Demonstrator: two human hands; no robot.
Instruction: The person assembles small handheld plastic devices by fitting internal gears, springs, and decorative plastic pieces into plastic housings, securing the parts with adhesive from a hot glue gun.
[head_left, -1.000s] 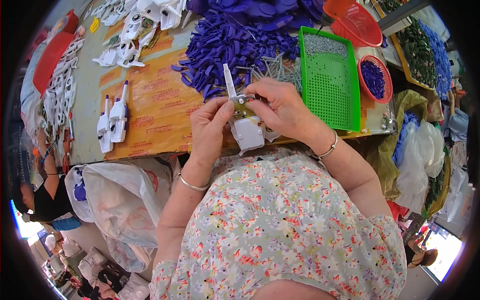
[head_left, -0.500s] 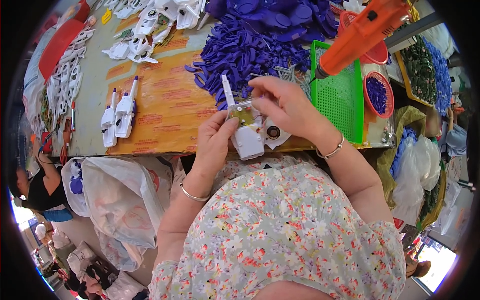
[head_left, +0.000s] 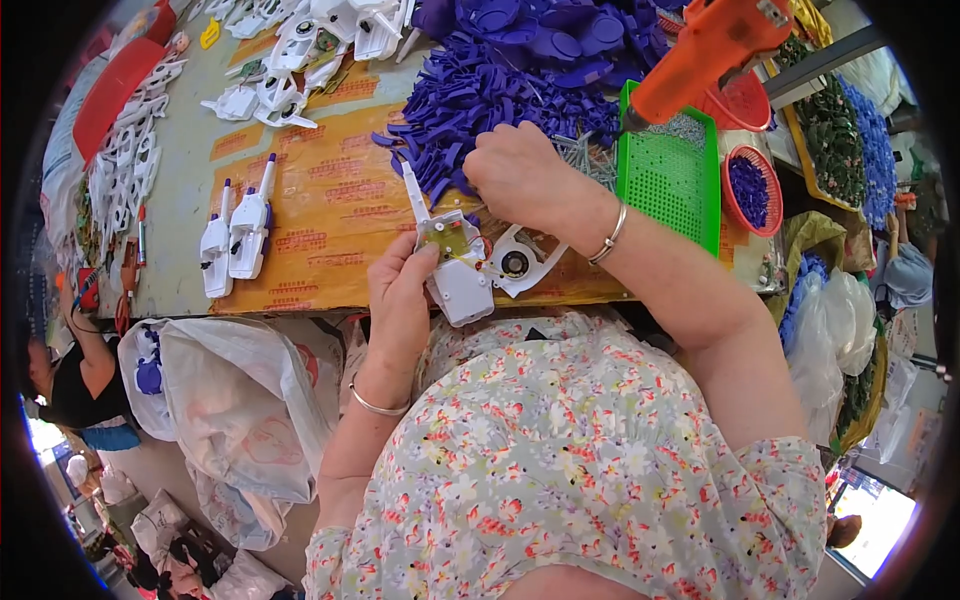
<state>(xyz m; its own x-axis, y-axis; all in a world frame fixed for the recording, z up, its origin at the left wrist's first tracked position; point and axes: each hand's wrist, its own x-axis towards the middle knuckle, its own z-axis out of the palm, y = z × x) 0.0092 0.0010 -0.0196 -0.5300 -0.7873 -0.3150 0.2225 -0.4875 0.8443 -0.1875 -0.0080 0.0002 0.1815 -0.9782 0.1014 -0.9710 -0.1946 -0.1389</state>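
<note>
left hand (head_left: 400, 290) grips the white toy shell (head_left: 452, 262), fingers clamped on its side, above the counter (head_left: 330, 215) edge. right hand (head_left: 520, 178), fingers bunched together, rests on the purple parts pile (head_left: 490, 90) at 1 o'clock of the shell.

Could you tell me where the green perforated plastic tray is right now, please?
In the head view, the green perforated plastic tray lies on the table's right side, between the purple plastic parts pile and a small red basket.
</note>
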